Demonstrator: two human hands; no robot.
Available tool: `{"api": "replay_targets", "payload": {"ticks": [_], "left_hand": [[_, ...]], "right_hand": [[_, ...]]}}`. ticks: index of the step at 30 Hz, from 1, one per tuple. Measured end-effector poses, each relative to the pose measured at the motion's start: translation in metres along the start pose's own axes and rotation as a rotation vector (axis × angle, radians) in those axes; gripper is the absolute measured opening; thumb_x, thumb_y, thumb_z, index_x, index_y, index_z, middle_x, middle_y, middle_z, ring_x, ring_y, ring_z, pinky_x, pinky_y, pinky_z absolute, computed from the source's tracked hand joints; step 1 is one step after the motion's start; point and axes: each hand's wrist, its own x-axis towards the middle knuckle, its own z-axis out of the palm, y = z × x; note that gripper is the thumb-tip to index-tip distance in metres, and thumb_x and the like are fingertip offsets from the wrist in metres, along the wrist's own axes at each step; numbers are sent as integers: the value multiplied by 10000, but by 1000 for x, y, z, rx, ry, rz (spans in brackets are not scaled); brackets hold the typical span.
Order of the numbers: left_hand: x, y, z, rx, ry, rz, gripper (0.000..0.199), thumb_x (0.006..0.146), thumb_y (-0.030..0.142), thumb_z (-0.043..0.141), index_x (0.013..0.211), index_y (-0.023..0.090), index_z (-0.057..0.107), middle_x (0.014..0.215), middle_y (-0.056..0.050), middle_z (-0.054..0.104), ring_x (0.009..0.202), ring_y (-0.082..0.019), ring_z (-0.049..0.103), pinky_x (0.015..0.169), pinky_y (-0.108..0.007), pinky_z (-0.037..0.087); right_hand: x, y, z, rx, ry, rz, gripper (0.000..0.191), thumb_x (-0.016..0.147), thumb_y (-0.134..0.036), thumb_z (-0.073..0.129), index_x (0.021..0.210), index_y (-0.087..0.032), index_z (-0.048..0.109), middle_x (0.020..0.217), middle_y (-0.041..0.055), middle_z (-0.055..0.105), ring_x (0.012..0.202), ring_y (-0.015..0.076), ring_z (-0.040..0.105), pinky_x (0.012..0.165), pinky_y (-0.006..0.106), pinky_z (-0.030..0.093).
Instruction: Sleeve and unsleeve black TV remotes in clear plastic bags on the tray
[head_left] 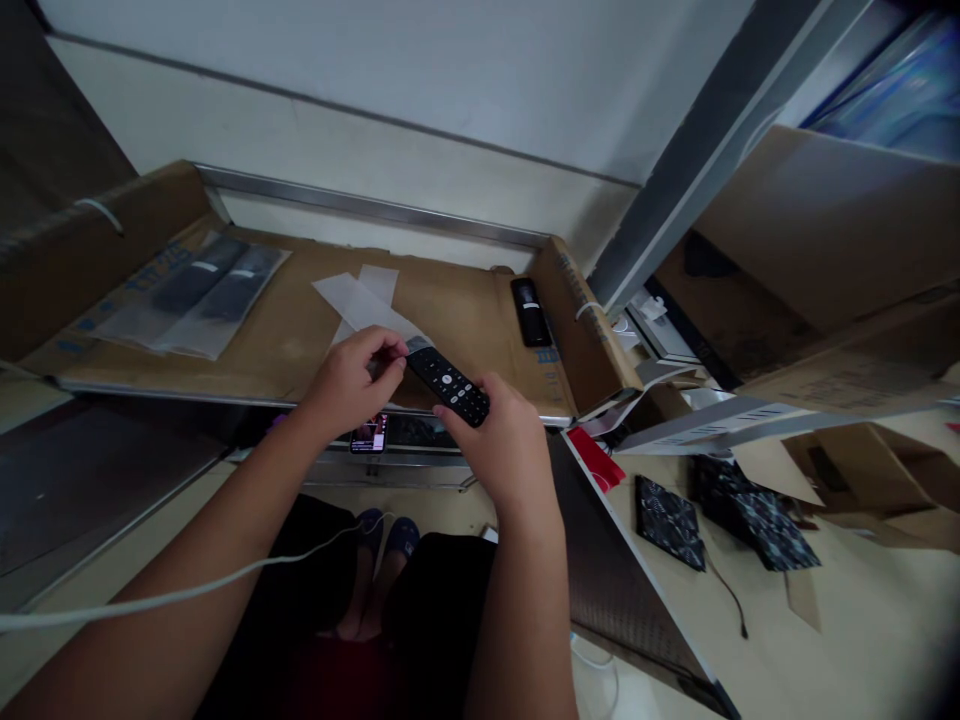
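My right hand [504, 435] grips a black remote control [459, 392] by its lower end, buttons facing up. The remote's far end is inside the mouth of a clear, frosted plastic sleeve [367, 300]. At that mouth, the fingers of my left hand [358, 375] are pinched on the sleeve's edge. Beneath it lies another flat plastic sleeve [381, 283]. To the left, bagged remotes [232, 285] lie side by side on the cardboard-lined shelf [457, 300]. Against the right wall of the shelf lies one more black remote [530, 312], outside any sleeve.
Raised cardboard sides [581, 310] bound the shelf. A lit phone [369, 434] sits below its front edge. A white cable [225, 580] crosses over my left forearm. Cardboard boxes [862, 470] and black patterned packs [670, 520] are on the floor at right.
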Motion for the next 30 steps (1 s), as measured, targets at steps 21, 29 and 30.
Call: {"api": "replay_targets", "payload": {"ticks": [21, 29, 30], "left_hand": [[-10, 16, 8, -140, -107, 69, 70, 914, 224, 543, 959, 195, 588, 928, -43, 656, 866, -181, 634, 802, -314, 510], [-6, 10, 13, -108, -96, -34, 58, 913, 200, 546, 957, 198, 583, 913, -27, 671, 844, -177, 652, 787, -316, 513], [-5, 10, 13, -88, -90, -27, 59, 913, 194, 543, 957, 197, 582, 912, -27, 670, 845, -178, 651, 785, -315, 510]], "right_hand": [[-4, -23, 20, 370, -121, -19, 397, 803, -237, 625, 1195, -188, 579, 1103, 110, 645, 1019, 242, 617, 864, 376, 517], [1, -1, 16, 368, -119, 18, 406, 767, -291, 744, 1148, -184, 656, 1034, 73, 695, 813, 185, 641, 763, 328, 512], [2, -1, 17, 340, -87, 8, 412, 756, -296, 756, 1140, -182, 659, 1057, 79, 690, 835, 189, 643, 777, 329, 510]]}}
